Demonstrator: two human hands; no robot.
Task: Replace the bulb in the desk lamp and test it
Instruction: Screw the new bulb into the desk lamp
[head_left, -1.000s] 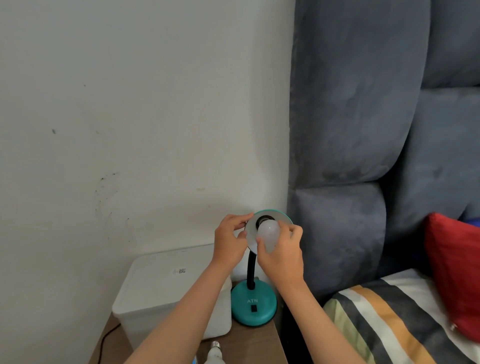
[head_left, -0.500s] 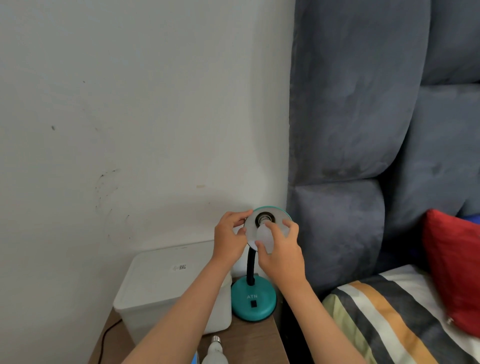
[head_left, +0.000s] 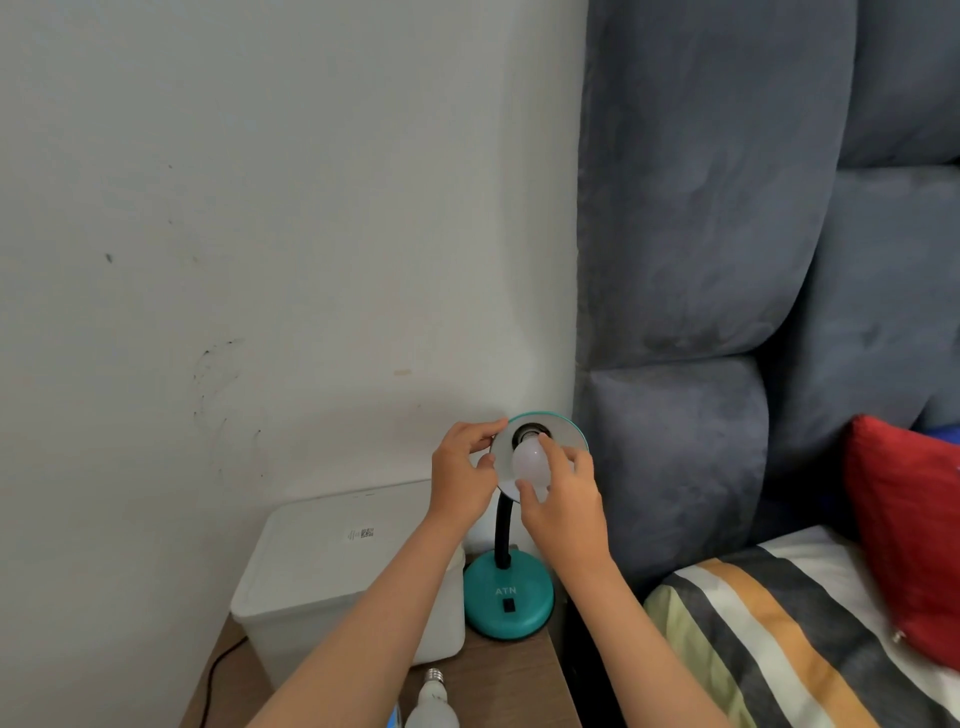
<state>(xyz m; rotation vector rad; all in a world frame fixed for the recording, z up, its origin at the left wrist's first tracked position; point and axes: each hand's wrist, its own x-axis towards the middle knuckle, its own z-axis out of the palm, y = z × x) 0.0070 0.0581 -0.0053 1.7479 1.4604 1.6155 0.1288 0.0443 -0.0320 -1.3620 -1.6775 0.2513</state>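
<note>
1. Far left: white wall (head_left: 260, 208) with scuff marks. A black cable (head_left: 215, 675) runs down along the left edge of the wooden bedside table (head_left: 519, 691).
2. White lidded plastic box (head_left: 332, 577) sits on the table, small label on the lid, just left of the lamp base.
3. Spare bulb (head_left: 432, 704) lies on the table at the bottom edge of the frame, screw cap pointing up toward the box. A bit of something blue shows just left of it; can't tell what it is.
4. Left hand (head_left: 462, 478) grips the left rim of the lamp shade (head_left: 563, 434), fingers curled over the top edge, thumb on the front of the rim.
5. Desk lamp: teal round base (head_left: 506, 605) marked "ATN" with a black switch, standing on the table touching or just beside the box. The black gooseneck rises from it to the shade. Shade is teal outside, pale inside, opening tilted toward the camera.
6. White bulb (head_left: 530, 460) is inside the shade, its neck at the dark socket (head_left: 527, 434). Can't tell how far it is seated.
7. Right hand (head_left: 563, 499) holds the bulb, fingers and thumb curled round the globe from the lower right.
8. Right of the lamp: grey-blue padded headboard (head_left: 701, 234) against the wall.
9. Bottom right: bed with striped cover (head_left: 779, 639) in black, white, orange and pale green.
10. Far right: red cushion (head_left: 909, 530) on the bed, leaning on the headboard.
</note>
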